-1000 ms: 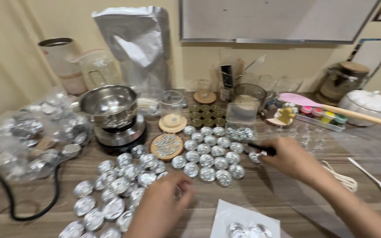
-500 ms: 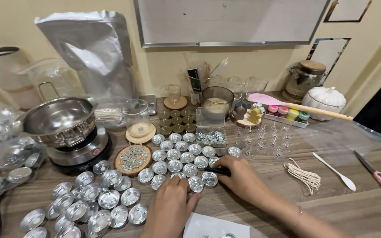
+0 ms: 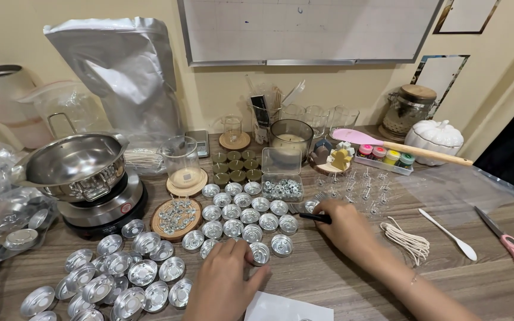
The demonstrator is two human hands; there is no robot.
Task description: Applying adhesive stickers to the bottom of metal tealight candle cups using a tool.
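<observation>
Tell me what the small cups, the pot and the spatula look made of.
Cups: thin, shiny aluminium by the look, with crisp pressed walls. Pot: polished steel, mirror-bright with a wire handle. Spatula: matte pink head, probably silicone, on a pale wooden handle.

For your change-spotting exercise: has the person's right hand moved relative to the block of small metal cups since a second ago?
Yes. The right hand, earlier beside the block's far right corner, now sits nearer the person beside the near rows of the metal cups, holding a thin dark tool.
</observation>
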